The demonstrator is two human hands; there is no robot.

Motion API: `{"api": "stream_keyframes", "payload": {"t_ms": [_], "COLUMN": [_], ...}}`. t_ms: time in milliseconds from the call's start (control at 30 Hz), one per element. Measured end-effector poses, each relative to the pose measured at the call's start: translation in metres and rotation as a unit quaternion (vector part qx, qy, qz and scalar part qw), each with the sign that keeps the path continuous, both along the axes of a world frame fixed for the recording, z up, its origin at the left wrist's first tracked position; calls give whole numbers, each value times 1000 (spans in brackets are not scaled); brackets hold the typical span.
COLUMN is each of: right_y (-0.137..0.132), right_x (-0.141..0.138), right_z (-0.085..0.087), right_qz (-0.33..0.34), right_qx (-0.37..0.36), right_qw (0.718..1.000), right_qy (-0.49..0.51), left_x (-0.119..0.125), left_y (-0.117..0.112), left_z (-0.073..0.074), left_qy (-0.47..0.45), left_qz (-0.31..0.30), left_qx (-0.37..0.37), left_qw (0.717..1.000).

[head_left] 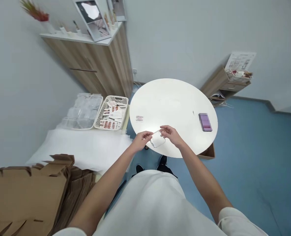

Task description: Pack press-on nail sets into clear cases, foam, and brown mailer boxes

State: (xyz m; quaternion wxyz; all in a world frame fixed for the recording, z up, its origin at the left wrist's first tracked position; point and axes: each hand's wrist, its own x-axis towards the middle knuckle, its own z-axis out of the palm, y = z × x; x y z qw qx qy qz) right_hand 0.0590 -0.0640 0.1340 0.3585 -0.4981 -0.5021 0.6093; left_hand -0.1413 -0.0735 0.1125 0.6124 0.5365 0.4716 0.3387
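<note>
Your left hand (142,139) and right hand (171,133) pinch a clear plastic case (158,140) — handling it, seemingly — and the next move wants even support.

- Small case (158,140): clear, glossy plastic
- Round tabletop (170,98): smooth, with a soft sheen
- Cabinet (86,55), far left: matt wood grain
- Basket (116,98), left: perforated plastic
- Flattened cartons (25,196), near left: matt, rough-edged cardboard
- Shirt (152,203): matt cloth
</note>
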Motion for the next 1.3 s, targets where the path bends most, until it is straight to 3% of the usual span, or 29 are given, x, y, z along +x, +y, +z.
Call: {"api": "stream_keyframes", "payload": {"t_ms": [67, 200, 333, 433, 567, 633, 733, 800, 900, 1033, 1167, 1300], "right_y": [1, -1, -11, -19, -25, -25, -21, -17, -10, -4, -1, -1], "right_x": [28, 79, 116, 130, 139, 144, 157, 165, 170, 165, 158, 152], "right_z": [3, -1, -17, -33, -53, -57, -54, -47, -37, -31, -27, -23], "right_qz": [7, -75, -166, -213, -195, -161, -80, 6, 106, 106, 69, 73], "right_qx": [4, -2, -55, -78, -81, -57, 54, 134, 196, 232, 240, 236], "right_qw": [1000, 997, 980, 966, 972, 984, 992, 978, 947, 933, 936, 939], "right_qy": [-19, 4, 95, 125, 107, 54, -80, -163, -231, -254, -250, -241], "left_x": [28, 86, 128, 151, 171, 174, 174, 173, 171, 162, 144, 132], "left_y": [15, 33, 27, 15, 11, 14, 21, 25, 29, 31, 31, 35], "left_z": [1, 1, -7, -17, -28, -29, -29, -29, -31, -27, -17, -14], "left_qy": [4, -61, -98, -98, -78, -65, -52, -50, -55, -63, -15, 41], "left_qz": [-27, 11, 9, 30, 114, 128, 132, 126, 93, 35, -77, -111], "left_qx": [14, -43, -132, -151, -127, -117, -104, -106, -114, -103, -33, 22], "left_qw": [1000, 997, 986, 983, 982, 983, 984, 985, 988, 992, 996, 993]}}
